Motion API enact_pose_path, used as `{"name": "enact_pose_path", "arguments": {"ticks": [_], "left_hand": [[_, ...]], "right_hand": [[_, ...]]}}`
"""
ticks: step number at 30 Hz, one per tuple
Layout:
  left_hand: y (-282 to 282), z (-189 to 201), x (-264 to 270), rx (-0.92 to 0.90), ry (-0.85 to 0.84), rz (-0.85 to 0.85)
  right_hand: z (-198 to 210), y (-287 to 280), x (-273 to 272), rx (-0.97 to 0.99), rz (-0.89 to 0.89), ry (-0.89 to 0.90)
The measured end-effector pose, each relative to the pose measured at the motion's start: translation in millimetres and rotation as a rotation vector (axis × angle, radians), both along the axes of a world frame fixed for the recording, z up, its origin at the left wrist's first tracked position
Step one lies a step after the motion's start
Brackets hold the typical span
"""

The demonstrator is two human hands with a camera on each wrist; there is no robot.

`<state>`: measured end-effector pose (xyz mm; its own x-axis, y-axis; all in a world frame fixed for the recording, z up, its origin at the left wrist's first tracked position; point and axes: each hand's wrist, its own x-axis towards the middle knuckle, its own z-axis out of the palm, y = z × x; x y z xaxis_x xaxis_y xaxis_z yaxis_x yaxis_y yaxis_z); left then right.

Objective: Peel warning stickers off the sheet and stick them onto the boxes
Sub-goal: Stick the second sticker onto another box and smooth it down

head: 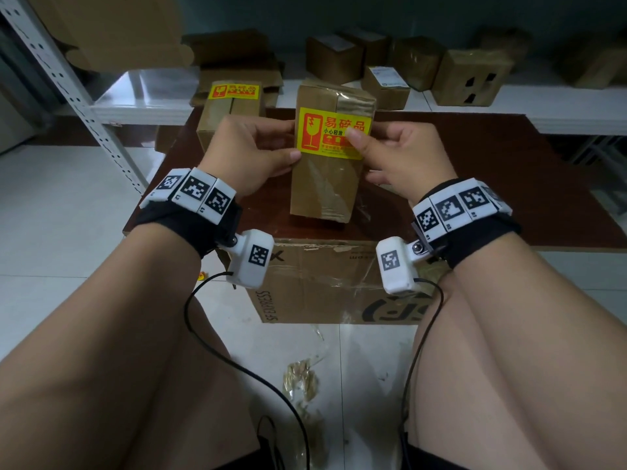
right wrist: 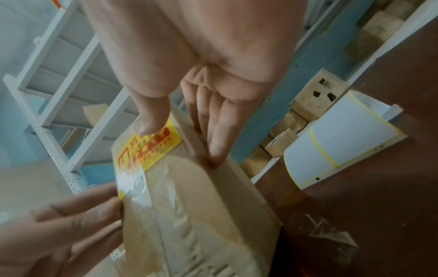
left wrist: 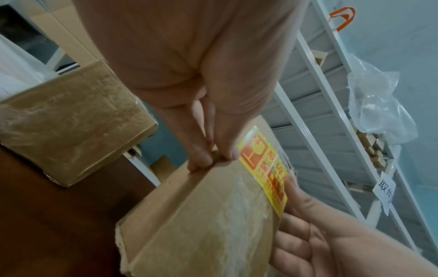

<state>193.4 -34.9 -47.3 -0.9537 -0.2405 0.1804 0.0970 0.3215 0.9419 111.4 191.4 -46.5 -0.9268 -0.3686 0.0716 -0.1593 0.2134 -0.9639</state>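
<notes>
A tall taped cardboard box [head: 325, 188] stands on the brown table [head: 475, 184]. A yellow warning sticker [head: 330, 134] with a red broken-glass mark lies on its upper front face. My left hand [head: 285, 140] pinches the box's left edge [left wrist: 201, 215], thumb at the sticker's [left wrist: 263, 168] lower left corner. My right hand [head: 364, 139] holds the right edge, with the thumb pressing on the sticker [right wrist: 151, 150] and the fingers [right wrist: 215, 142] straight along the box's side [right wrist: 201, 206]. Behind to the left stands a second box [head: 227, 120] bearing its own sticker [head: 233, 91].
A white sticker backing sheet [right wrist: 331, 142] with yellow edges lies on the table to the right. Several cardboard boxes [head: 471, 79] sit on the white shelf behind. A large printed carton [head: 332, 286] stands under the table's front edge. A metal rack upright [head: 68, 83] rises at left.
</notes>
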Motion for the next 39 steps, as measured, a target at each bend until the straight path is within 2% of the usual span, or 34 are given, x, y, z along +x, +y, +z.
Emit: {"name": "enact_pose_path", "arguments": {"ticks": [3, 6, 8, 10, 13, 16, 22, 28, 35, 39], "left_hand": [[5, -1, -1, -0.022, -0.006, 0.021], [7, -5, -7, -0.019, -0.019, 0.19], [6, -6, -12, -0.075, -0.044, 0.272], [9, -5, -14, -0.095, -0.058, 0.316], [17, -2, -16, -0.069, -0.04, 0.313], [26, 1, -14, -0.075, -0.06, 0.305], [31, 6, -9, -0.063, -0.078, 0.323], [39, 5, -9, -0.131, -0.089, 0.267], [40, 5, -7, -0.101, -0.064, 0.305], [45, 7, -4, -0.135, -0.047, 0.271]], "right_hand": [[-1, -2, -2, 0.049, -0.054, 0.057], [-4, -3, -2, 0.039, 0.021, 0.028], [-6, -5, 1, 0.065, 0.073, 0.073], [-7, -9, 5, 0.094, 0.04, 0.128], [-6, -14, 9, 0.113, -0.089, 0.185], [-6, -14, 7, 0.137, -0.14, 0.222], [-5, -4, 0, 0.145, -0.047, 0.109], [1, -4, 10, 0.293, -0.17, 0.234], [3, 5, 11, 0.165, -0.098, 0.126], [3, 4, 15, 0.17, -0.127, 0.122]]}}
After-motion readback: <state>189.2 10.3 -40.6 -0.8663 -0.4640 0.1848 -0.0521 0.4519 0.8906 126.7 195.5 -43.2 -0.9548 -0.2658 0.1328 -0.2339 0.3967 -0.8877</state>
